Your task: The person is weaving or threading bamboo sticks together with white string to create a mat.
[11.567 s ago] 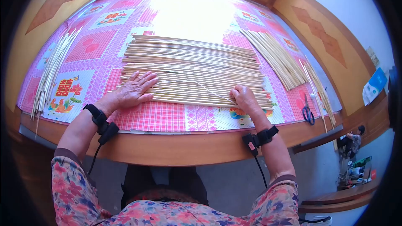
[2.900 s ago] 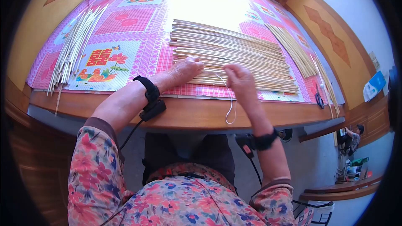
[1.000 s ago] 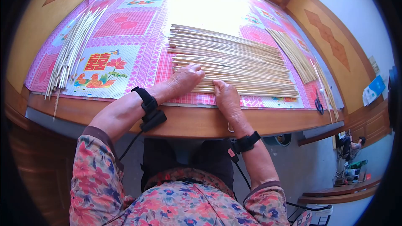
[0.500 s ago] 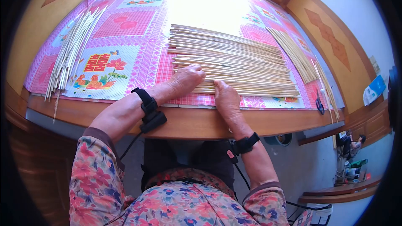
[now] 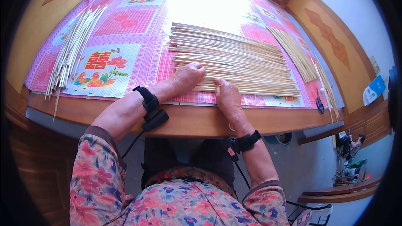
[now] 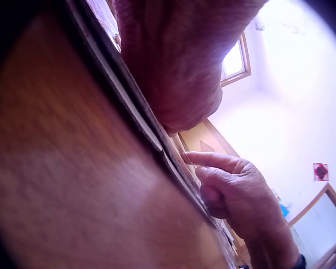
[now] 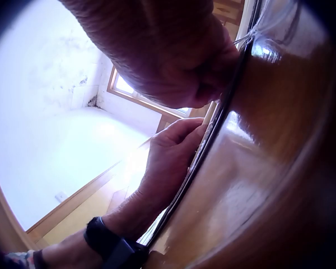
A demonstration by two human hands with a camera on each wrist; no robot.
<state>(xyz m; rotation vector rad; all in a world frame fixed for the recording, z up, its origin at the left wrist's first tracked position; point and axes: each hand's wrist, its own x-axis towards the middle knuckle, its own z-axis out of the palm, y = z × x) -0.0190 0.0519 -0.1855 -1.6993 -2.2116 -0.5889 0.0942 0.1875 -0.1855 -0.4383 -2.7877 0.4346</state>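
Note:
A row of thin pale sticks point(image 5: 238, 58) lies side by side on the patterned cloth. At its near left end the left hand point(image 5: 187, 78) has its fingers curled down, thumb and forefinger pinching at the stick ends in the right wrist view. Just right of it, the right hand point(image 5: 228, 99) is at the nearest sticks, thumb and forefinger together on a thin white string point(image 6: 189, 160) in the left wrist view. A loop of string point(image 5: 231, 127) shows beside the right wrist; strands of string point(image 7: 256, 32) hang over the table edge. The fingertips are partly hidden.
Loose sticks point(image 5: 73, 52) lie at the left of the cloth point(image 5: 146, 58). Another stick bundle point(image 5: 293, 54), a few thin sticks point(image 5: 328, 88) and dark-handled scissors point(image 5: 320, 104) are at the right. The wooden table edge point(image 5: 188, 121) runs before the body. A person sits far right.
The left hand, flat on the sticks earliest, is now curled. The right hand has come down beside it from its raised place. The string, once across the sticks, now mostly hangs. Lately both hands barely moved.

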